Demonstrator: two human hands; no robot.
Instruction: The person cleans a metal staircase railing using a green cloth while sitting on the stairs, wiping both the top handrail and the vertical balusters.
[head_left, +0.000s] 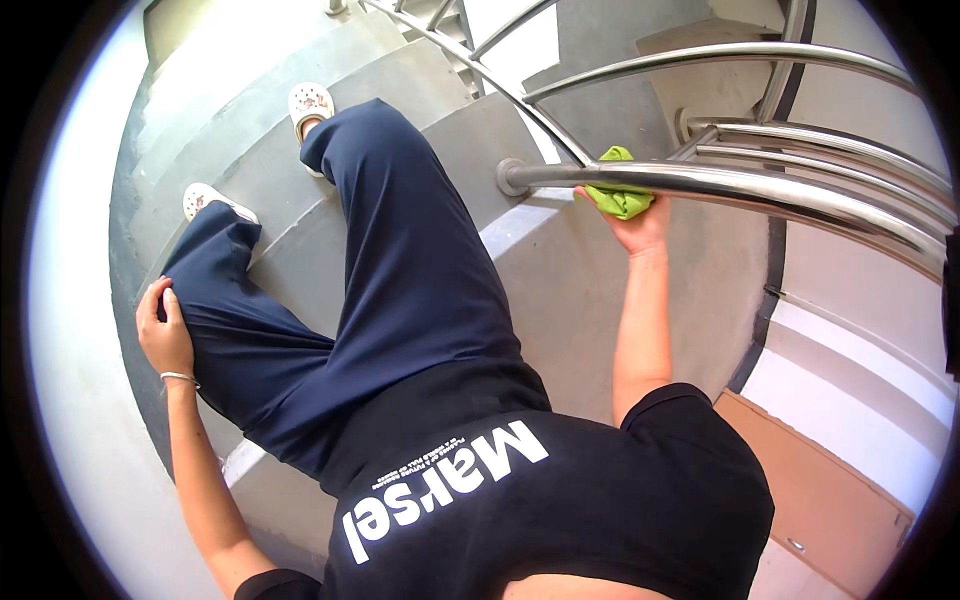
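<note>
My right hand (642, 225) grips a bright green cloth (621, 201) against a polished stainless-steel handrail (705, 176). Part of the cloth sticks up behind the rail, and the rail hides some of my fingers. My left hand (161, 330) holds nothing and rests against the side of my leg in dark blue trousers (420, 247), its thumb a little apart from the fingers. A thin bracelet (180, 376) circles that wrist.
Grey stair steps (352, 202) run under my feet, which wear white clogs (310, 105). A white wall (90, 315) rises close on my left. More metal rails (720, 52) cross the upper right. A brown door panel (817, 472) lies lower right.
</note>
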